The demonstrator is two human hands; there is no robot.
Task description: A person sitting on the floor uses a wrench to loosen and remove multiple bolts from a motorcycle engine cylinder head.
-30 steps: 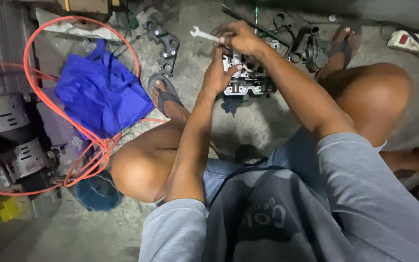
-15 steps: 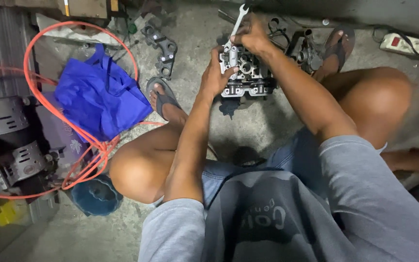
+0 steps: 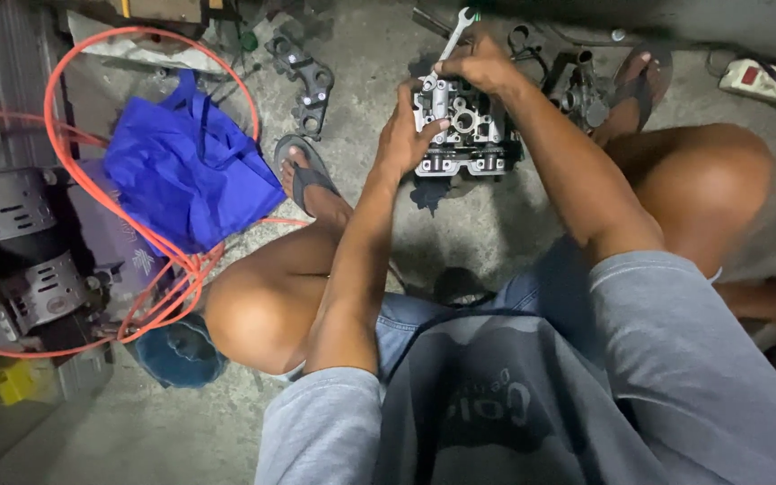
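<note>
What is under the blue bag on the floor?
The blue bag lies over loops of orange hose and bare concrete floor. Whatever lies beneath its middle is covered.

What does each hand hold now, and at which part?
The right hand holds a wrench by its lower shaft, the open end pointing up. The left hand grips the left edge of the metal engine part on the floor.

hands: 2, left (image 3: 403, 135), right (image 3: 478, 67) | wrench (image 3: 454, 33): 1 | engine block (image 3: 464, 126): 1 at 12 o'clock | sandals: 2 | blue bag (image 3: 181, 175): 1 at 10 o'clock | orange hose (image 3: 74, 144): 1 | power strip (image 3: 770, 83): 1 at 2 o'clock
</note>
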